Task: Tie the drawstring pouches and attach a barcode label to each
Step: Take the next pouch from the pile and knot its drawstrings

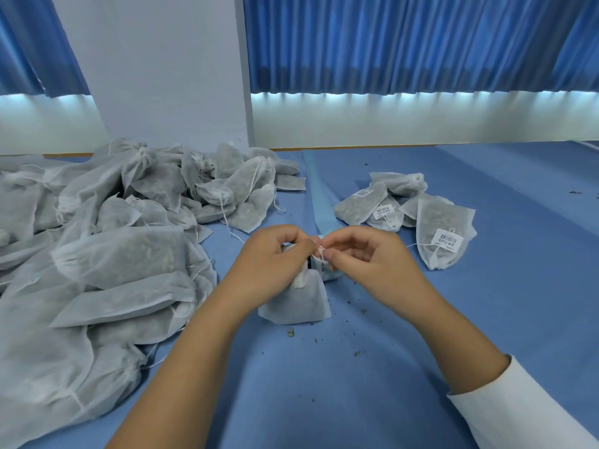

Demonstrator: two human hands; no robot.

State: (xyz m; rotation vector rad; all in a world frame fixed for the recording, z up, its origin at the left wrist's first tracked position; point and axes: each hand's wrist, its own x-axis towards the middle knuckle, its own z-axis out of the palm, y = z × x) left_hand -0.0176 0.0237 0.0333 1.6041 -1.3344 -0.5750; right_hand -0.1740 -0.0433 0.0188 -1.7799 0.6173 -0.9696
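The white drawstring pouch point(299, 303) stands on the blue bench point(324, 384), its gathered neck lifted up between both hands. The left hand point(275, 254) curls around the neck from that side, and its fingertips pinch the thin white drawstring point(321, 253). The right hand point(366, 254) meets it from the other side, thumb and forefinger closed on the same string. Just behind the pouch a pale blue strip point(319, 196) runs away across the bench. To the left of the pouch lies a big heap of filled pouches point(113, 241), strings trailing loose. To its right and a little further back sits a smaller group of labelled pouches point(398, 205), the closest one showing a barcode label point(449, 239). Dark crumbs point(290, 333) are scattered on the bench around the pouch.
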